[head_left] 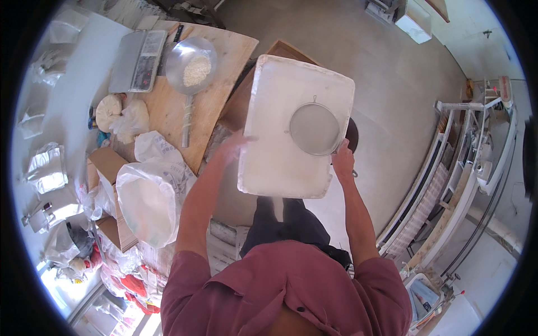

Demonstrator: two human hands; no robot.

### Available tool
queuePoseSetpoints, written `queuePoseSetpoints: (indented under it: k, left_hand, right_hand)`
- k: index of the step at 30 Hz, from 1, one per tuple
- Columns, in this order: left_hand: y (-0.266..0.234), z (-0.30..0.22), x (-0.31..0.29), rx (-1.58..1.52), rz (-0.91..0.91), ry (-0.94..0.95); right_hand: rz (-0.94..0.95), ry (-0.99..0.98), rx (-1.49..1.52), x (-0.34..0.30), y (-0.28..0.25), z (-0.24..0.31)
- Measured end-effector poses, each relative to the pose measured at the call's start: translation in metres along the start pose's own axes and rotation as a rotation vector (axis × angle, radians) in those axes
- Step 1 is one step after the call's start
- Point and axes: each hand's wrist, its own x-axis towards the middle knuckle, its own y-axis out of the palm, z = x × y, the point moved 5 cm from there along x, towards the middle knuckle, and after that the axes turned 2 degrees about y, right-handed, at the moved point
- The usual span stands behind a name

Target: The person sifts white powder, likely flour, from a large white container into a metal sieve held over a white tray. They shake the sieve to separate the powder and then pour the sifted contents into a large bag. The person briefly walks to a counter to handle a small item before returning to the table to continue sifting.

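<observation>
A white rectangular tray (280, 151), dusted with white powder, is held out in front of me above the floor. My left hand (234, 144) grips its left edge. On the tray lies a round metal mesh sieve (315, 130). My right hand (343, 159) is at the tray's right edge, just below the sieve; its fingers are hidden under the tray. A dark round object (352, 133) shows under the tray's right side.
To my left is a wooden table (218, 73) with a metal pan of white grains (191, 66), a scale (137, 59) and plastic bags. An open sack of white powder (147, 201) stands in a cardboard box. A metal rack (448, 185) stands right.
</observation>
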Motion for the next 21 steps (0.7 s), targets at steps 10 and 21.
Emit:
queuePoseSetpoints:
  k: [10, 21]
  left_hand:
    - [-0.012, -0.033, 0.083, 0.054, 0.088, -0.089]
    - [-0.06, 0.006, -0.05, -0.058, -0.552, 0.342]
  right_hand:
    - [-0.023, 0.001, -0.056, 0.008, -0.011, -0.018]
    - [-0.229, -0.431, -0.208, 0.022, -0.151, 0.118]
